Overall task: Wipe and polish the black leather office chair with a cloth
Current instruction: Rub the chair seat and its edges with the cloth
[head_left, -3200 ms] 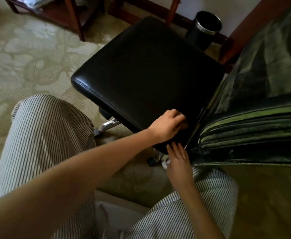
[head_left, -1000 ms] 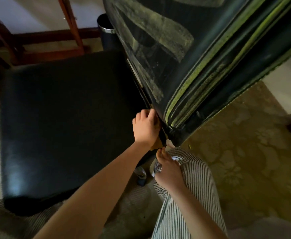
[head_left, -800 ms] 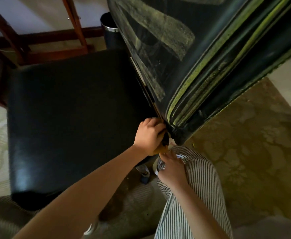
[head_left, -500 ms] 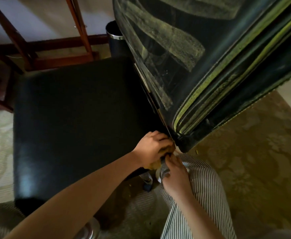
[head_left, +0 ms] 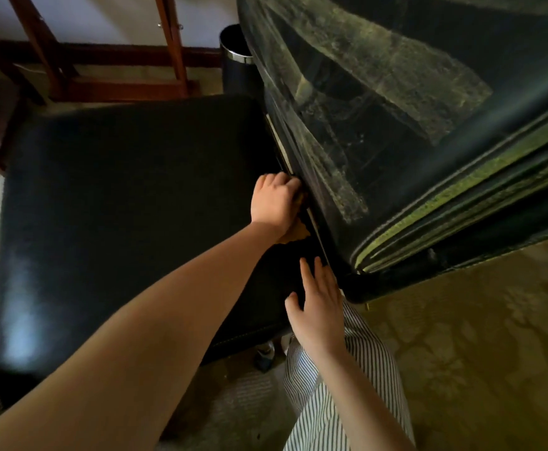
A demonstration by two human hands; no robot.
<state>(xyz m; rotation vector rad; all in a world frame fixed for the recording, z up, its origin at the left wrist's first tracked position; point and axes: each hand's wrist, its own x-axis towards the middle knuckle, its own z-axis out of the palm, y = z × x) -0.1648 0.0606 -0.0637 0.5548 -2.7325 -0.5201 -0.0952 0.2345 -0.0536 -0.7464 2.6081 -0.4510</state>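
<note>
The black leather seat (head_left: 129, 203) of the office chair fills the left and middle of the view. Its backrest (head_left: 380, 125) rises at the right, its black surface dull with greenish streaks. My left hand (head_left: 275, 203) grips a small tan cloth (head_left: 298, 232) and presses it into the crease between seat and backrest. Only a corner of the cloth shows below the hand. My right hand (head_left: 318, 307) lies flat with straight fingers on the seat's near right corner, beside the base of the backrest.
A black waste bin (head_left: 236, 60) with a chrome rim stands behind the chair. Red-brown wooden furniture legs (head_left: 175, 53) run along the wall at the back. Patterned carpet (head_left: 461, 353) covers the floor at right. My striped trouser leg (head_left: 331, 402) is below the right hand.
My left hand has slid with the cloth farther along the crease, away from me. My right hand has left the cloth and now lies flat on the seat corner.
</note>
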